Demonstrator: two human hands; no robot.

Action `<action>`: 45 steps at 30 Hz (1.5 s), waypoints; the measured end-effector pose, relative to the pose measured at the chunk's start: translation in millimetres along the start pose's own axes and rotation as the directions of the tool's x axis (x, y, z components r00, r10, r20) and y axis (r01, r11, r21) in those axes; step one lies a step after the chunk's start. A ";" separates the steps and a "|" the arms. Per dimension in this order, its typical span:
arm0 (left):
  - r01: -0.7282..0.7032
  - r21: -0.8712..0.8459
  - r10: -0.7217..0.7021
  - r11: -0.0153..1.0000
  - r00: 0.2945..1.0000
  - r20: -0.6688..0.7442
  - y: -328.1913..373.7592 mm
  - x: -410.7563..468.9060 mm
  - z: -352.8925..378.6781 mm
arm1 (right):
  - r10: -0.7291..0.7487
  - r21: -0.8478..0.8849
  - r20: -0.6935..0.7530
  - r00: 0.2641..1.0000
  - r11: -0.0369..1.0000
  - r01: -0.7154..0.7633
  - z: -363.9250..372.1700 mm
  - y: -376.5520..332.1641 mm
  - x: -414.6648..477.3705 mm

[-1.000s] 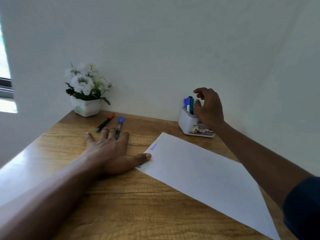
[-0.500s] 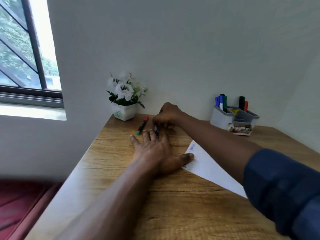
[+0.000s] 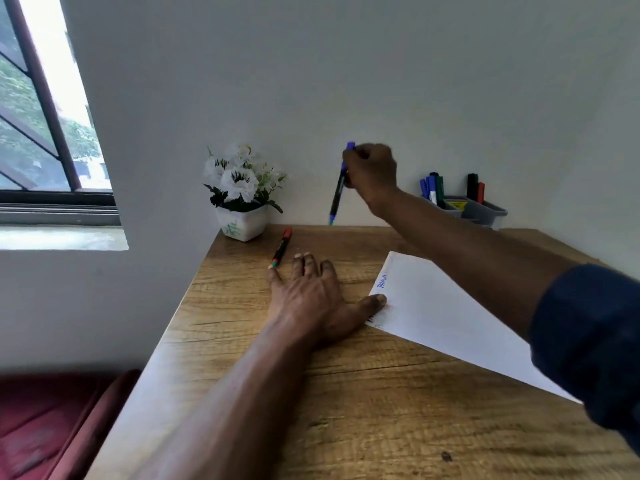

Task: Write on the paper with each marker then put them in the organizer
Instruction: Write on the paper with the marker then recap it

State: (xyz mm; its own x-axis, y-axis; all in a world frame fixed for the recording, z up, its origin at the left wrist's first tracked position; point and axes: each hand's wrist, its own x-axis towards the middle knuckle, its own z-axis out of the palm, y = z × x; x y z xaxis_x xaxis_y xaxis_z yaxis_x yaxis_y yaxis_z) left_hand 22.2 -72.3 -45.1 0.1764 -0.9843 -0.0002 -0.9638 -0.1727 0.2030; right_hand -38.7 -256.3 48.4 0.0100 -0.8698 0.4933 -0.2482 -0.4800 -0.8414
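Right hand [image 3: 372, 174] grips the blue marker [image 3: 338, 192] above the bench [image 3: 346, 410], left hand [image 3: 311, 299] flat, thumb pinning the paper [image 3: 433, 306]; next I'd say uncap it and write.

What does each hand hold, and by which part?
The right hand grips the blue marker by its upper part. The left hand holds nothing; it lies flat, thumb at the paper edge.

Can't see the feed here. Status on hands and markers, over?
Right hand grips blue marker above desk. Left hand flat, thumb on paper edge. Red marker lies on desk. Path to organizer clear.
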 end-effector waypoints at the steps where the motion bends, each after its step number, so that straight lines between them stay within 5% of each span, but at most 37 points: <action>1: -0.007 -0.008 0.007 1.000 1.000 0.002 -0.3 0.9 -0.1 | -0.047 0.024 -0.021 0.999 0.999 0.047 -8.5 -3.6 -0.4; 5: -0.016 -0.014 0.016 1.000 1.000 -0.003 0.5 -0.4 0.8 | -0.248 0.149 0.075 0.966 0.960 0.235 -46.4 -4.6 -21.1; 9: -0.026 -0.012 0.026 1.000 1.000 -0.015 1.7 -2.0 -3.2 | -0.543 -0.205 0.270 0.795 0.775 0.598 -90.9 9.5 -59.6; 12: -0.064 -0.083 0.056 0.995 0.994 -0.091 3.6 -8.6 -6.8 | -0.492 -0.386 0.560 0.667 0.557 0.735 -114.5 28.0 -92.2; 15: -0.192 -0.158 0.140 0.969 0.946 -0.291 8.5 -14.9 -11.2 | -0.502 -0.386 0.632 0.591 0.457 0.801 -120.5 55.7 -114.8; 19: -0.413 -0.180 0.291 0.893 0.834 -0.469 16.3 -14.4 -13.2 | -0.529 -0.275 0.580 0.619 0.588 0.760 -118.3 76.4 -118.5; 26: -0.457 -0.334 0.178 0.825 0.770 -0.612 16.3 -14.5 -9.7 | -0.587 -0.199 0.568 0.577 0.582 0.789 -117.1 77.4 -119.6; 31: -0.434 -0.394 0.124 0.810 0.784 -0.609 14.4 -14.8 -10.6 | -0.617 -0.184 0.513 0.597 0.600 0.779 -120.0 73.8 -120.2; 37: -0.232 -0.371 0.018 0.899 0.867 -0.499 -5.0 -7.1 -8.7 | -0.314 -0.435 0.601 0.735 0.643 0.630 -125.3 70.5 -121.5; 41: -0.157 -0.301 0.009 0.941 0.897 -0.442 -9.6 -7.8 -13.9 | -0.215 -0.453 0.699 0.682 0.605 0.655 -134.3 71.4 -113.5; 45: -0.126 -0.192 0.044 0.973 0.923 -0.383 -9.6 -8.3 -14.1 | -0.275 -0.394 0.664 0.695 0.661 0.638 -143.0 65.4 -110.3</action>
State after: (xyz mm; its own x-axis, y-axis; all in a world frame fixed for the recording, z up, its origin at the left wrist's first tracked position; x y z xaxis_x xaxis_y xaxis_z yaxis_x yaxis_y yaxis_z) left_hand 32.9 -62.1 -33.3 0.1971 -0.9022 0.3837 -0.9218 -0.0373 0.3858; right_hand -194.5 -175.5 -29.4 0.7183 -0.5483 0.4282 -0.5397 -0.8276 -0.1543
